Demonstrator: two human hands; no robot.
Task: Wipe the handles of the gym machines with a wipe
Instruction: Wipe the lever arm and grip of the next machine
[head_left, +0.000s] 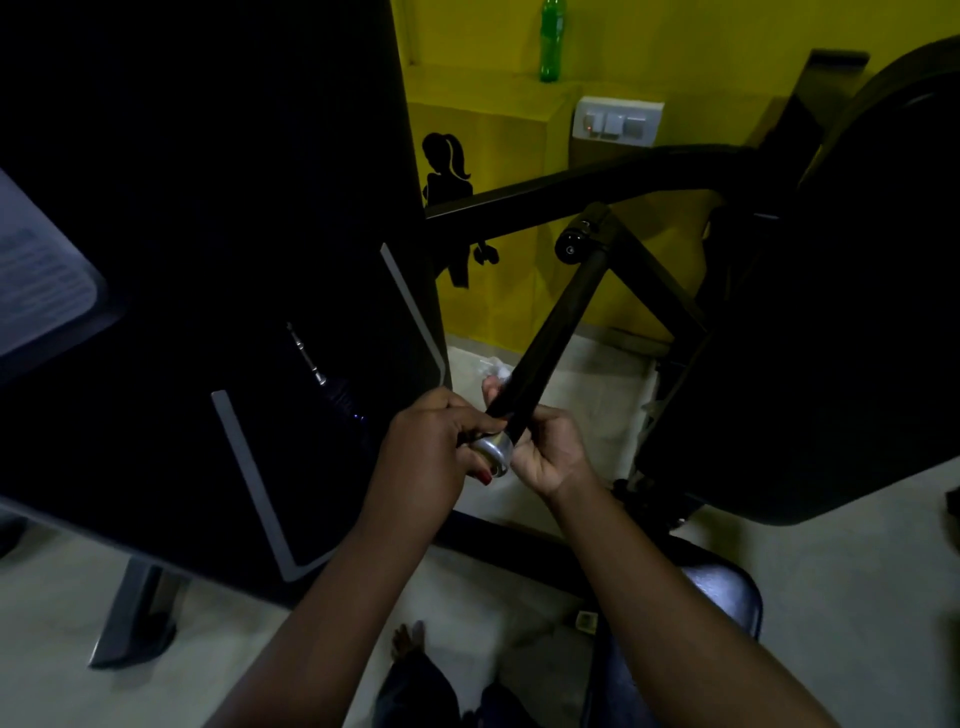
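- Wipe (497, 370): only a small white crumpled tuft shows, just left of the bar and behind it. The rest is hidden by the handle and fingers.
- Handle (550, 332): a long black matte shaft that runs diagonally from a joint on the frame down to the hands. It ends in a round silver metal cap (492, 451) with a dull shine.
- Left hand (434, 441): curled round the lower end of the handle at the cap, back of the hand to the camera. One red-painted nail shows under the cap.
- Right hand (546, 451): wrapped round the shaft from the right. Its fingertips come out on the far side and pinch the wipe against the bar. Its palm side is mostly hidden.
- Machine housing (208, 208): a big dark panel with pale grey edge strips. It is too underlit to show surface detail, and its top is cut off.
- Padded seat (722, 587): dark glossy upholstery, partly behind the right forearm.
- Green bottle (551, 41): translucent plastic, upright on a yellow ledge, cap cut off by the frame edge. Its fill level is unreadable.
- Switch plate (615, 120): white, on the yellow wall, near a black silhouette decal (448, 171).
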